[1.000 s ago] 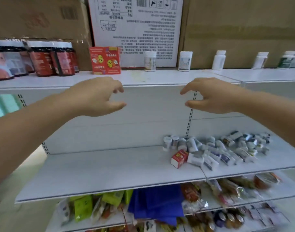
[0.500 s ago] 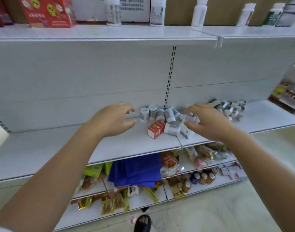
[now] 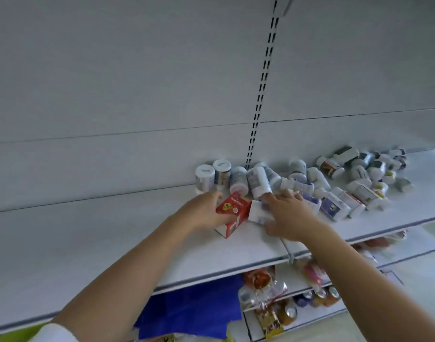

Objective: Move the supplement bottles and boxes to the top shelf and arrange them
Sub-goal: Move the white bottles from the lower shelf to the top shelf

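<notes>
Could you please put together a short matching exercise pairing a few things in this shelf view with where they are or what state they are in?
Things:
1. left hand
2. right hand
3. two upright white-capped bottles
4. blue packets

Places or states:
A. standing against the back panel, left of the pile
B. on the shelf below
C. gripping the red box
D. closing on a white bottle lying down

Pairs: 1-C, 2-D, 3-A, 4-B

Red box [image 3: 232, 213] beside toppled bottles [image 3: 344, 183]
</notes>
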A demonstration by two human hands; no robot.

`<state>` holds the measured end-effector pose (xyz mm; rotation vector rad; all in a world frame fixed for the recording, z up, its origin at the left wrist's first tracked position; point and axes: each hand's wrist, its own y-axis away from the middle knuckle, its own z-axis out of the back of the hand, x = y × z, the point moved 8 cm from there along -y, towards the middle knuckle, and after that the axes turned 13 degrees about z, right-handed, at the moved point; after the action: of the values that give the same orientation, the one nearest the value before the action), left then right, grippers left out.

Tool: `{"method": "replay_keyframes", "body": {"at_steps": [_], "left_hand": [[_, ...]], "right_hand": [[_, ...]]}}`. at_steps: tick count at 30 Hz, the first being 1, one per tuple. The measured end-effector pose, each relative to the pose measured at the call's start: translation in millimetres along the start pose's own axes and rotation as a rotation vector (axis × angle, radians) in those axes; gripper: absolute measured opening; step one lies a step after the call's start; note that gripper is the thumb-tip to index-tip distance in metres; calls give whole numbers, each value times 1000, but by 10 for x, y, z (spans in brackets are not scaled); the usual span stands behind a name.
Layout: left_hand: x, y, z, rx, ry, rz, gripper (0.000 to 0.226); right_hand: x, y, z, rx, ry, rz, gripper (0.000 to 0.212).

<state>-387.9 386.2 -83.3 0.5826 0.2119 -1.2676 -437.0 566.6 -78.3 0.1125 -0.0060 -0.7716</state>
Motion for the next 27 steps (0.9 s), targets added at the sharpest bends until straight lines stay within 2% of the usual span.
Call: {"method": "replay_keyframes", "body": {"at_steps": [2,4,6,9,12,17,20,23,27], "left_hand": [[-85,-158,-178,12,35,-32,27],[-131,-237,-256,3,69,-37,28],[-112,-243,-194,-18,128,-12,33],[-80,-58,58,-8,330,30,25],[-237,394,415,44,525,9,34],[-538,1535,1119,73,723,-59,66],[-676,2236,1533,57,875,-129,57],[-802,2856,1871,37,1021,-206,52],[-872,3475,2244,7,1128,-275,61]], "right_hand": [[-47,-122,-150,-27,66,39,77],[-67,-176,-188,-74,104,73,78],[-106,-157,-98,-114,38,37,73],[-108,52,240,-227,-388,-83,63],[71,401,718,-360,-785,-127,57],[789,1117,1672,-418,-1408,13,42],[1241,1527,2255,-421,-1806,134,32],[1556,1868,2700,-424,-1958,172,31],[1868,2150,3165,-462,-2119,226,42]]}}
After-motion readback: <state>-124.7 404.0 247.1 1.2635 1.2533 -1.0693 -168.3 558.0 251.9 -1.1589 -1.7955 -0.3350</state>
